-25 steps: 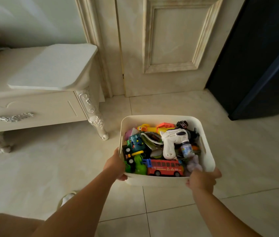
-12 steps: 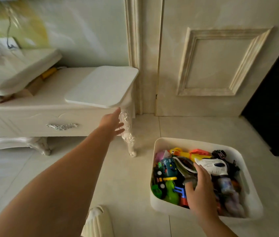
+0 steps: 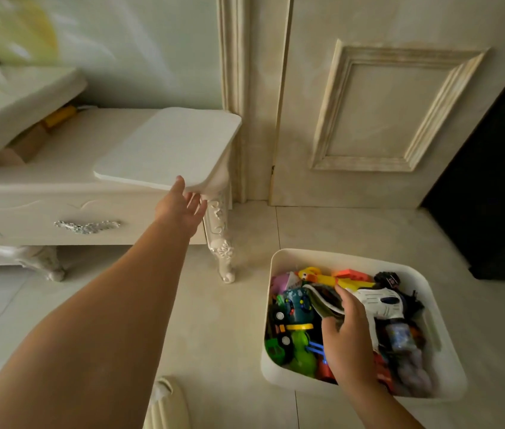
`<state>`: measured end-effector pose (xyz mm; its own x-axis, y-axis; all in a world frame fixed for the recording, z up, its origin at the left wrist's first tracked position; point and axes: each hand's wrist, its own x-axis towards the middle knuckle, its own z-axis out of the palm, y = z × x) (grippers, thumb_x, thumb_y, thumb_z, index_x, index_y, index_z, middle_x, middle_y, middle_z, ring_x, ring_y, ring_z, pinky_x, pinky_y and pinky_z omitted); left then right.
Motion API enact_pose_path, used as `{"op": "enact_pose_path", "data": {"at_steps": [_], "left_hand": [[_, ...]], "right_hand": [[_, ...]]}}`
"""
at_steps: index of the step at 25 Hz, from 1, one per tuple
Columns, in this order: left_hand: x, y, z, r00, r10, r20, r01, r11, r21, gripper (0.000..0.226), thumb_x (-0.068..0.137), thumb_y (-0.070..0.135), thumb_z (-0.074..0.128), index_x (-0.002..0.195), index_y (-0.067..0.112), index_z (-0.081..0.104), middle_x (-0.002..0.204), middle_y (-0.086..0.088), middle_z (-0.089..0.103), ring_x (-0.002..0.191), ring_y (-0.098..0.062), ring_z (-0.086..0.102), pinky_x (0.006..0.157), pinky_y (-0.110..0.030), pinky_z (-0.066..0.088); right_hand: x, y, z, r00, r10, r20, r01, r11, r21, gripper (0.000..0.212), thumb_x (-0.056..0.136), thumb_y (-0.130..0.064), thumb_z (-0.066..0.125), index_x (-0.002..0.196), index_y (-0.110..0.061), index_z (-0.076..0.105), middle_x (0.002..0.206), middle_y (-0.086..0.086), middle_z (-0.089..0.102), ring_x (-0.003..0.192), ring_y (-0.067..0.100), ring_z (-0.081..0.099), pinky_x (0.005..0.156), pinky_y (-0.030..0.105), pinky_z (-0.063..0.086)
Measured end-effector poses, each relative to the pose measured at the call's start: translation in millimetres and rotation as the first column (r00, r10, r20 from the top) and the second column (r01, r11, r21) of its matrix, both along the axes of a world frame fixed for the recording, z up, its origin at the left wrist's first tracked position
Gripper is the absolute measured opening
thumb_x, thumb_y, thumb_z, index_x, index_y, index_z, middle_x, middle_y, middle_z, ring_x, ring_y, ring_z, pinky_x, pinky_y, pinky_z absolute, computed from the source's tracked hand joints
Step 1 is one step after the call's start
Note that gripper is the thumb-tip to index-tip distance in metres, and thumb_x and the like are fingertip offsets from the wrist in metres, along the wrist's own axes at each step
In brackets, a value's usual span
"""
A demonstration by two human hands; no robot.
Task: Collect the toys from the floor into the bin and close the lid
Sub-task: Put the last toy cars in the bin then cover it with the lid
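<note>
White lid (image 3: pixel 167 148) overhangs the cabinet (image 3: pixel 59 181) at ten o'clock; our left hand (image 3: pixel 181 205), grip wide, could tip it floorward while our right hand (image 3: pixel 348 339), spread, presses heaped toys (image 3: pixel 294 308) in the bin (image 3: pixel 437 329).

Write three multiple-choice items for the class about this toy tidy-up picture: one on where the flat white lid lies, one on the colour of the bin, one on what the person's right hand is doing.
1. Where is the lid?
A. on the cabinet's top
B. on the bin
C. on the floor

2. What colour is the bin?
A. blue
B. white
C. red

3. What is the right hand doing?
A. gripping the drawer handle
B. resting flat on the floor
C. lying on the toys inside the bin

Answers:
1 A: the lid lies on the cabinet, its near edge just beyond the left hand.
2 B: the bin's rim and walls are white.
3 C: the right hand lies over a booklet and the toys, within the rim.
</note>
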<state>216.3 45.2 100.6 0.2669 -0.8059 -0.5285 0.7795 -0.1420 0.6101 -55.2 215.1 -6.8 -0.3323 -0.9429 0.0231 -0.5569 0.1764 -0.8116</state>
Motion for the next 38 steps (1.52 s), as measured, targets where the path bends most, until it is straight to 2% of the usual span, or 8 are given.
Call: {"op": "enact_pose_path", "data": {"at_steps": [9,14,17,20,25,30,34,38], "left_hand": [[-14.2,10.5,11.5,0.997,0.072,-0.009,-0.073,0.994,-0.087,0.005,0.091,0.0,0.057,0.087,0.002,0.056,0.089,-0.011,0.064,0.076,-0.02,0.066,0.078,-0.032,0.06],[-36.0,61.9,0.8,0.984,-0.158,0.082,0.166,0.982,-0.092,0.01,0.092,-0.008,0.05,0.093,-0.001,0.057,0.084,-0.01,0.07,0.075,-0.018,0.068,0.063,-0.026,0.061],[-48.3,107.5,-30.5,0.91,-0.389,0.144,0.401,0.913,-0.069,0.028,0.091,-0.008,0.05,0.114,0.005,0.058,0.092,-0.007,0.074,0.074,-0.015,0.073,0.064,-0.026,0.061],[-61.3,142.9,-50.8,0.773,-0.594,0.224,0.61,0.793,-0.003,0.035,0.089,-0.007,0.05,0.12,0.008,0.058,0.097,-0.004,0.074,0.081,-0.016,0.072,0.065,-0.025,0.061],[-77.6,159.6,-72.8,0.539,-0.815,0.214,0.814,0.569,0.114,0.049,0.075,-0.006,0.069,0.12,0.009,0.06,0.114,-0.01,0.069,0.107,-0.028,0.064,0.087,-0.039,0.056],[-108.4,154.4,-85.8,0.306,-0.87,0.386,0.797,0.456,0.396,0.049,0.076,0.005,0.074,0.122,0.009,0.059,0.116,-0.008,0.066,0.098,-0.022,0.064,0.073,-0.03,0.058],[-130.1,153.3,-94.8,0.086,-0.796,0.599,0.58,0.529,0.619,0.052,0.081,0.029,0.071,0.124,0.008,0.052,0.118,-0.015,0.06,0.075,-0.024,0.064,0.059,-0.033,0.058],[-144.3,163.0,-99.2,-0.432,-0.549,0.715,0.286,0.669,0.686,0.074,0.088,0.057,0.05,0.149,0.032,0.015,0.141,-0.008,0.036,0.119,-0.029,0.051,0.09,-0.04,0.049]], "right_hand": [[-12.9,6.3,-0.6,0.998,-0.044,0.039,0.043,0.999,0.008,0.055,0.086,-0.001,0.049,0.137,-0.023,0.046,0.142,-0.001,0.044,0.132,0.017,0.043,0.11,0.039,0.04],[-22.6,8.7,11.3,0.995,-0.08,0.066,0.083,0.996,-0.038,0.049,0.09,-0.003,0.047,0.137,-0.017,0.047,0.138,0.006,0.048,0.127,0.021,0.047,0.099,0.025,0.036],[-36.1,3.7,21.4,0.889,-0.275,0.367,0.282,0.959,0.036,0.041,0.099,-0.019,0.041,0.14,-0.016,0.042,0.136,0.011,0.051,0.124,0.032,0.051,0.095,0.033,0.041],[-62.7,2.8,26.1,0.582,-0.405,0.705,0.431,0.889,0.154,0.047,0.1,-0.034,0.037,0.144,-0.017,0.034,0.124,0.005,0.053,0.111,0.034,0.062,0.091,0.042,0.052],[-117.0,23.0,11.8,0.412,-0.53,0.741,0.56,0.789,0.252,0.061,0.091,-0.037,0.061,0.141,-0.011,0.039,0.131,0.011,0.053,0.103,0.027,0.061,0.078,0.041,0.055],[-142.1,56.4,-10.2,0.623,-0.715,0.317,0.672,0.697,0.251,0.057,0.085,-0.034,0.067,0.127,0.0,0.052,0.123,0.019,0.062,0.103,0.041,0.061,0.085,0.045,0.052],[-150.4,68.0,-8.3,0.64,-0.731,0.237,0.67,0.682,0.293,0.059,0.086,-0.036,0.067,0.126,0.004,0.048,0.122,0.025,0.06,0.107,0.042,0.059,0.078,0.038,0.043],[-152.5,67.6,-10.6,0.742,-0.662,0.105,0.595,0.724,0.35,0.064,0.084,-0.047,0.065,0.123,0.0,0.046,0.119,0.021,0.058,0.099,0.04,0.057,0.074,0.04,0.044]]}}
